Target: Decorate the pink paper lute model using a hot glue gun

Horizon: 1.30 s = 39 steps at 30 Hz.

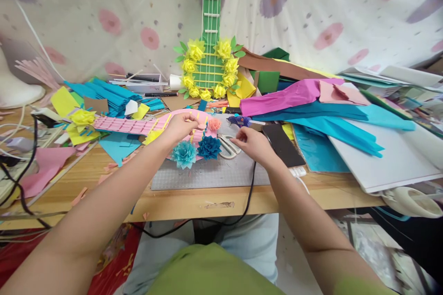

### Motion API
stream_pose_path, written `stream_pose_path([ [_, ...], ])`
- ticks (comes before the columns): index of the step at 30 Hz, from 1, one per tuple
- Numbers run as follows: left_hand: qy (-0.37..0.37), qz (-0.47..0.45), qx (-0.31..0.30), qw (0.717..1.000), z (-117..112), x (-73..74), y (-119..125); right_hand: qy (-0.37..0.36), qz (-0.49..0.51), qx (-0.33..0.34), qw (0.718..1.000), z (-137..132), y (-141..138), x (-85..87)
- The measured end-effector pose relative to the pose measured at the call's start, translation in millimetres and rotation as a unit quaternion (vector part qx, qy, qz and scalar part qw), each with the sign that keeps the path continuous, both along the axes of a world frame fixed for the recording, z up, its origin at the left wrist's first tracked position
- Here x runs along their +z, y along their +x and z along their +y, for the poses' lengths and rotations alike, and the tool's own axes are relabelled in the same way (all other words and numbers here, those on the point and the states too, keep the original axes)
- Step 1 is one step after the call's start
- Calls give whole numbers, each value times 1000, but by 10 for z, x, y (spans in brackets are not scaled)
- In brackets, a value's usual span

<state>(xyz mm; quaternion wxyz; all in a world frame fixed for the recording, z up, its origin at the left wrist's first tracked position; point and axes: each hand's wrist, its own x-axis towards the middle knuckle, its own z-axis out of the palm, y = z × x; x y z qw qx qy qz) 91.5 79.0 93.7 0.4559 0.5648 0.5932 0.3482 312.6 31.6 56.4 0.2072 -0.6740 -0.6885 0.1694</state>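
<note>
A pink paper guitar [128, 125] with string-like lines along its neck lies across the desk. On its body sit a light blue paper flower [184, 154], a dark blue paper flower [209, 147] and a small coral paper rose [214, 124]. My left hand [182, 127] is over the guitar body, thumb and fingers pinched together; whatever they hold is too small to make out. Close to the scissors [229, 148], my right hand [254, 144] has its fingers curled and closed, their contents hidden. Just beyond it lies a blue glue gun [239, 121].
A green paper guitar [211, 23] ringed with yellow flowers stands against the patterned curtain. Under the work is a grey cutting mat [204, 179]. Coloured crepe paper [287, 94] and a black phone-like slab [284, 146] lie right. A black cable [249, 189] hangs over the front edge.
</note>
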Motion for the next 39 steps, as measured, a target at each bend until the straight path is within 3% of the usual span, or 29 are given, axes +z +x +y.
stream_pose_path([
  [4, 20, 28, -4, 999, -71, -2, 35, 20, 126, 21, 992, 96, -295, -54],
  [7, 15, 38, -2, 999, -138, 28, 33, 85, 148, 20, 985, 125, -439, -63],
  [12, -22, 19, -24, 999, -209, 77, 55, 192, 41, 69, 978, 94, -571, 50],
  [21, -76, 13, -68, 995, -276, 155, 131, 230, -123, 96, 961, 205, -711, 68],
  [27, -66, 26, -85, 994, -267, 123, 154, 232, -142, 99, 957, 223, -767, 94],
  [31, -53, 50, -103, 992, -222, 96, 106, 217, -49, 86, 971, 257, -623, 74],
  [34, 42, 133, -101, 985, -103, 68, 29, 170, 111, 70, 977, 293, -401, -1],
  [36, 121, 229, -99, 961, 16, 44, -1, 127, 209, 56, 968, 307, -271, -86],
  [39, 163, 342, -96, 921, 194, -9, 26, 96, 283, 53, 953, 315, -179, -243],
])
